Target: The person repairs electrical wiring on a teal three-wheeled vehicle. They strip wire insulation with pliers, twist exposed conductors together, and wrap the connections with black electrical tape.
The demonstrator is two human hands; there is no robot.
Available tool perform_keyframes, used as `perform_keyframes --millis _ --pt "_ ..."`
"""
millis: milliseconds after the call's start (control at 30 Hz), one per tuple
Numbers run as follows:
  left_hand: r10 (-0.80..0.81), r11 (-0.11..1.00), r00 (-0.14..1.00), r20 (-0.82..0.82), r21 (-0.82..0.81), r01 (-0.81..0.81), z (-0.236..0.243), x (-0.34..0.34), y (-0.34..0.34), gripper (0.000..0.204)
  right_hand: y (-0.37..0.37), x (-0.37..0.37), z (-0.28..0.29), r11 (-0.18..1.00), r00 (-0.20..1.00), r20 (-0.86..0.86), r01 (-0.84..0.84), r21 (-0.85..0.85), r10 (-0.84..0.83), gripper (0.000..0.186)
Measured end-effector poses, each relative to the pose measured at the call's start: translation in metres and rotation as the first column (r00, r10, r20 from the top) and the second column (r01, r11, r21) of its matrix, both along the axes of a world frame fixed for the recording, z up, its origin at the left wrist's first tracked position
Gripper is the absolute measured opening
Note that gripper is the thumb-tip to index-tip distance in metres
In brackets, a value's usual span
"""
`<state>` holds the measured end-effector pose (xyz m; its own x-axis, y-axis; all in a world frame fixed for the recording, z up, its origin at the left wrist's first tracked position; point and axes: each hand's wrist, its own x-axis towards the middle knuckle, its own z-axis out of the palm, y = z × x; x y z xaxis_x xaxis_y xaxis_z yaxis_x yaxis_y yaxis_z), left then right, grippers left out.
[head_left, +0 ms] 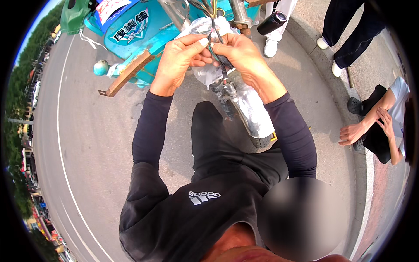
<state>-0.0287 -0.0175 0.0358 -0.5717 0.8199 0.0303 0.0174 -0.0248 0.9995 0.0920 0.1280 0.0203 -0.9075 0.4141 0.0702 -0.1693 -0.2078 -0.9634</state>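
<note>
Both my hands meet over a bundle of thin electrical wires (213,22) at the front of a turquoise vehicle (148,24). My left hand (180,61) has its thumb and fingers pinched on the wires from the left. From the right, my right hand (244,56) pinches the same wires, its fingertips close to the left ones. The exact spot gripped is partly hidden by the fingers. Crumpled clear plastic (205,75) hangs around and below the wires. Under my hands, a dark cable runs down toward the shock absorber (221,99) and the silver front fender (254,111).
A rusty metal bar (129,73) juts out left of my left forearm. A person in white trousers stands just ahead with a dark bottle (272,22). Another stands by the curb (323,72); a third sits at right, hands (355,133) crossed. A road lies at left.
</note>
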Motion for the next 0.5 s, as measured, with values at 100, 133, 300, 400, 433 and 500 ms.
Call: perform_keyframes --millis 100,133,300,400,433,500 --pt "0.085 0.988 0.914 -0.397 -0.083 -0.129 0.003 0.008 -0.002 0.029 0.001 0.022 0.014 0.979 0.982 0.133 -0.109 -0.174 0.134 0.018" --pt "0.066 0.994 0.923 -0.378 -0.058 -0.094 0.006 0.010 -0.003 0.026 0.006 0.025 0.011 0.972 0.977 0.128 -0.145 -0.184 0.170 0.019" --pt "-0.004 0.996 0.992 -0.128 0.082 0.015 0.011 0.017 0.001 0.017 0.018 0.033 0.006 0.960 0.959 0.156 -0.203 -0.194 0.235 0.023" --pt "0.035 0.978 0.994 0.106 0.200 -0.056 0.001 0.014 0.003 0.017 0.007 0.029 0.017 0.988 0.980 0.166 -0.088 -0.123 0.108 0.022" --pt "0.012 0.982 0.989 0.146 0.186 -0.039 0.002 0.015 0.003 0.017 0.005 0.029 0.018 0.994 0.986 0.156 -0.035 -0.099 0.050 0.022" --pt "-0.032 0.987 0.975 0.221 0.161 -0.004 0.009 0.015 0.001 0.016 0.005 0.028 0.013 0.995 0.990 0.139 0.021 -0.095 -0.008 0.019"
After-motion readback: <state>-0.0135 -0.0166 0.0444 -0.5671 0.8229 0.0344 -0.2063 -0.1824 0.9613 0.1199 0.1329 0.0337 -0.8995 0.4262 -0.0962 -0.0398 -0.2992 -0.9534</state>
